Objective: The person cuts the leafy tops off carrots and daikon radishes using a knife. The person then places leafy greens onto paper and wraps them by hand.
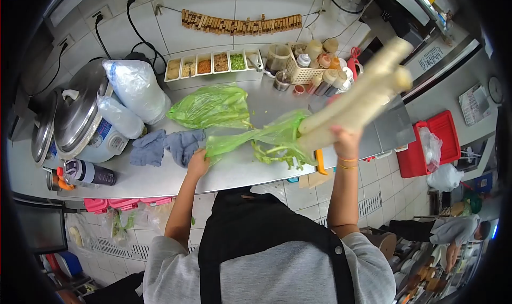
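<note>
My left hand point(198, 163) is closed on one end of a thin green plastic bag point(234, 139), stretched across the steel counter. Farther right, my right hand point(348, 140) grips a bundle of long, pale, cylindrical vegetables point(354, 104); they are blurred, so I cannot tell their kind. They slant up to the right above the counter, and their lower ends meet the bag's other end. Green leafy stems point(280, 155) lie under the bag beside those ends. Behind it rests another green plastic bag point(210, 106), bunched up. An orange-yellow handle point(320, 162) lies near my right hand.
Blue-grey cloths point(149, 148), a tumbler point(90, 172) and large lidded cookers point(85, 112) stand at left. Topping trays point(212, 64) and a basket of sauce bottles point(304, 72) line the back. A red cool box point(429, 144) sits right; another person point(453, 230) is lower right.
</note>
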Demonstrator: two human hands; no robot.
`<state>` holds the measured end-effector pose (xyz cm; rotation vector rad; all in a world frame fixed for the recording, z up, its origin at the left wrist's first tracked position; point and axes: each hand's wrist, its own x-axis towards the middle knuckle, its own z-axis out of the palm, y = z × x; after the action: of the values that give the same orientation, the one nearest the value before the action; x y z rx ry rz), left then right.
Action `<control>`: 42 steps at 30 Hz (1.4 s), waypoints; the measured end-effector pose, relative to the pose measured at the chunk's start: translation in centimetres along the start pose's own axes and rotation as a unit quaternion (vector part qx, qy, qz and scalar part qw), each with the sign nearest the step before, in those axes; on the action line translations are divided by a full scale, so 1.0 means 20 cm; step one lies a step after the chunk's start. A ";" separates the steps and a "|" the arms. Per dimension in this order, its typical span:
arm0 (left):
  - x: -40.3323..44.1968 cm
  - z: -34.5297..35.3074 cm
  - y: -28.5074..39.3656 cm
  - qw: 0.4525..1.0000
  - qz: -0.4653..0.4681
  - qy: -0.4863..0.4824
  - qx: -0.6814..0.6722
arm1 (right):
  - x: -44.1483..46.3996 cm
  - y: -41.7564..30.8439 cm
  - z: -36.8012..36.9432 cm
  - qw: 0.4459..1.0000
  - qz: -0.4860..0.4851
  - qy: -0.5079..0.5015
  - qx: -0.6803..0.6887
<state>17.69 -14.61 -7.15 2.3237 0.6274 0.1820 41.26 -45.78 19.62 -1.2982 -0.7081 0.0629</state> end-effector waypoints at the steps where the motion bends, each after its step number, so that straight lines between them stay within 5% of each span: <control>1: -0.01 0.01 -0.03 1.000 0.001 0.003 -0.003 | 0.02 -0.08 -0.04 0.996 -0.029 0.006 0.085; 6: -0.10 -0.12 -0.01 0.973 -0.138 0.177 -0.061 | 0.04 -0.34 -0.33 0.943 -0.125 0.017 0.309; 8: -0.08 -0.20 -0.23 0.965 -0.161 0.200 0.057 | 0.02 -0.37 -0.45 0.940 -0.129 -0.008 0.316; 11: -0.21 -0.37 -0.85 0.874 -0.297 0.370 0.105 | -0.01 -0.41 -0.64 0.943 -0.175 0.049 0.278; 12: -0.29 -0.52 -0.80 0.887 -0.306 0.290 0.185 | -0.02 -0.43 -0.70 0.941 -0.189 0.093 0.265; 13: -0.30 -0.56 -1.10 0.882 -0.334 0.318 0.096 | -0.04 -0.44 -0.73 0.937 -0.202 0.139 0.249; 14: -0.28 -0.58 -1.04 0.884 -0.333 0.315 0.095 | -0.04 -0.44 -0.73 0.938 -0.202 0.141 0.246; 17: -0.09 -0.63 -0.57 0.910 -0.229 0.243 -0.245 | -0.03 -0.41 -0.59 0.958 -0.211 0.129 0.144; 19: 0.03 -0.55 0.15 0.888 -0.191 0.131 -0.398 | -0.03 -0.32 -0.40 0.964 -0.186 0.112 0.150; 23: 0.13 -0.12 0.96 0.868 -0.082 -0.073 -0.484 | -0.06 -0.13 -0.10 0.974 -0.099 0.072 0.192; 25: 0.11 -0.04 1.29 0.927 -0.018 0.047 -0.373 | -0.09 -0.10 0.06 0.967 -0.095 0.107 0.212; 27: 0.09 -0.06 1.36 0.953 0.011 0.114 -0.281 | -0.12 -0.03 0.11 0.975 -0.115 0.121 0.150; 29: 0.06 -0.11 1.39 0.992 0.090 0.088 -0.021 | -0.14 0.02 0.11 0.976 -0.154 0.128 0.080; 30: 0.03 -0.14 1.42 0.992 0.088 0.092 -0.020 | -0.14 0.03 0.10 0.977 -0.155 0.124 0.084; 33: -0.04 -0.15 1.49 0.934 0.293 0.200 -0.030 | -0.15 0.03 0.11 0.981 -0.159 0.104 0.025; 40: 0.00 -0.10 1.27 0.910 0.342 0.213 -0.100 | -0.10 -0.12 0.01 0.939 -0.086 0.259 0.209; 42: -0.06 -0.18 1.29 0.913 0.276 0.189 -0.232 | -0.10 -0.16 -0.06 0.923 -0.031 0.266 0.277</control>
<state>25.50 -29.21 12.96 1.9432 0.0612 0.9546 39.22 -48.65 21.52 -0.6944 -0.2281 -0.1320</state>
